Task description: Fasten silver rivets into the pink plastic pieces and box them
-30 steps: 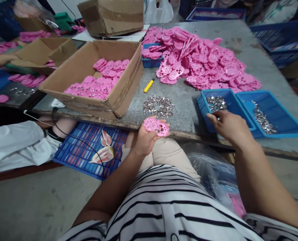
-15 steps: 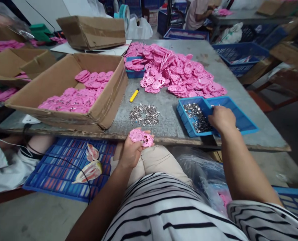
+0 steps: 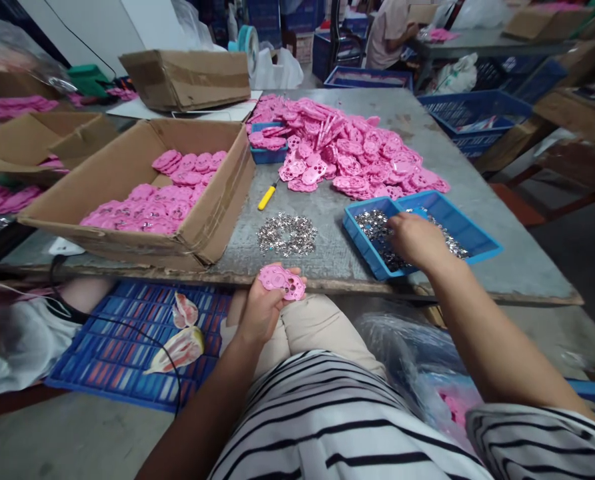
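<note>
My left hand (image 3: 263,308) grips a pink plastic shell (image 3: 283,283) with holes in it, just past the table's front edge above my lap. My right hand (image 3: 418,241) is over the divider of a blue two-part tray (image 3: 488,249), its curled fingers at the left compartment. What those fingers hold, if anything, is hidden. Small shiny metal parts (image 3: 373,224) lie in the left compartment, and more metal parts (image 3: 452,241) lie in the right one. On the table between my hands is a loose pile of similar metal pieces (image 3: 287,235).
A big heap of pink shells (image 3: 352,147) covers the table's middle. A yellow-handled tool (image 3: 267,197) lies beside an open cardboard box (image 3: 127,241) of shells. A blue crate (image 3: 127,347) with fruit peel (image 3: 182,350) is below left. Another person (image 3: 385,37) sits far back.
My right hand has moved left from the right compartment to the left one, and the tray has shifted slightly left. My left hand still holds the pink shell.
</note>
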Motion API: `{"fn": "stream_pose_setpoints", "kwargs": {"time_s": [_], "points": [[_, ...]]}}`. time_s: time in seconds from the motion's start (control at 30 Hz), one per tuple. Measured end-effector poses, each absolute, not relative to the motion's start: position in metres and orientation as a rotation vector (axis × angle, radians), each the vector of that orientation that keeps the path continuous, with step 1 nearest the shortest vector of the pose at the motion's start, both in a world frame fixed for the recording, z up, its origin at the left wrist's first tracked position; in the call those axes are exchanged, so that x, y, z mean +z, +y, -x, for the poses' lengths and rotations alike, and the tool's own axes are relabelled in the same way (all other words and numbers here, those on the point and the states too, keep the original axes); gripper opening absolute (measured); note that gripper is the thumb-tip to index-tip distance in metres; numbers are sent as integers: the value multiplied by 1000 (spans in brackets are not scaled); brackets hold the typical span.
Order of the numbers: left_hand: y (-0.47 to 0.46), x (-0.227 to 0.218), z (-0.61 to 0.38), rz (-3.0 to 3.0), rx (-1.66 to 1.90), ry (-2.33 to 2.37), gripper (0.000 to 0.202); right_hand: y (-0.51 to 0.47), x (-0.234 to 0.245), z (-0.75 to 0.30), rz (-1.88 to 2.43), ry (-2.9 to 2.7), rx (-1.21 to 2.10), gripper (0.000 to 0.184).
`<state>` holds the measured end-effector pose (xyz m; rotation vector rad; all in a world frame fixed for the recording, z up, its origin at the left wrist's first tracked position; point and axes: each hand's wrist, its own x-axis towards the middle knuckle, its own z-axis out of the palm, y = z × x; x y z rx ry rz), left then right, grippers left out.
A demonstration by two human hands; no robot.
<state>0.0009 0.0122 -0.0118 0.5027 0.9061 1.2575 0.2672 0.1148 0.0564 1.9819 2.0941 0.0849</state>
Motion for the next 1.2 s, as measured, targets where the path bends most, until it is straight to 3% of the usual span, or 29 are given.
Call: {"fn": "stream_pose_setpoints", "kwargs": {"time_s": [0.1,0.5,0.77,0.87,1.0,1.1,1.2], "points": [[12,-10,-4,-529,1209,926,44,118,53,-258,-1846,1973,-68,34],[13,-3,-2,-462,1181,915,34,122,45,-264,-2080,1976,-2,34],[14,0,-5,-472,1158,963,33,126,46,-273,-2412,2206,-129,16],[14,2,-8,-499,1155,982,37,119,48,-257,-2478,2491,-720,7],[15,5,-18,-590,1207,1015,43,94,45,-210,-2119,2505,-1903,20],[16,-1,-27,-642,1308,1120,45,73,33,-175,-1901,2263,-2337,33],[16,-14,-30,-624,1404,1314,46,62,17,-152,-1839,2155,-2546,38]]}}
